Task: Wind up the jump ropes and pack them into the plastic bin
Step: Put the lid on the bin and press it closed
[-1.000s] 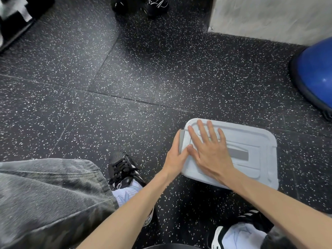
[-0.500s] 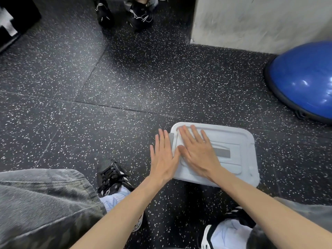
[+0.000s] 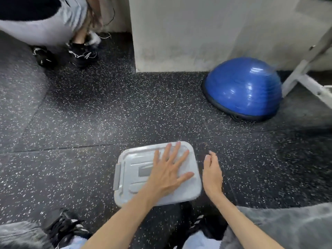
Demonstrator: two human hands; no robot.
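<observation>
1. The left hand (image 3: 168,174) lies flat on the lid (image 3: 136,169) of the plastic bin (image 3: 125,198), fingers straight and spread, palm down.
2. The right hand (image 3: 212,174) stands edge-on just beside the bin's right side, fingers straight and together, holding nothing; whether it touches the bin cannot be told.
3. The bin sits closed on the floor (image 3: 89,123) between the person's feet, with a grey latch (image 3: 117,177) on its left end. No jump ropes show.
4. The floor is black rubber tile flecked with white, with seams running across it.
5. Beyond the bin, to the right, a blue half-ball trainer (image 3: 244,88) rests on the floor near a pale concrete wall (image 3: 197,33) and a white metal frame (image 3: 305,76).
6. Another person's legs and black shoes (image 3: 82,54) stand at the upper left.
7. No readable writing or labels appear.
</observation>
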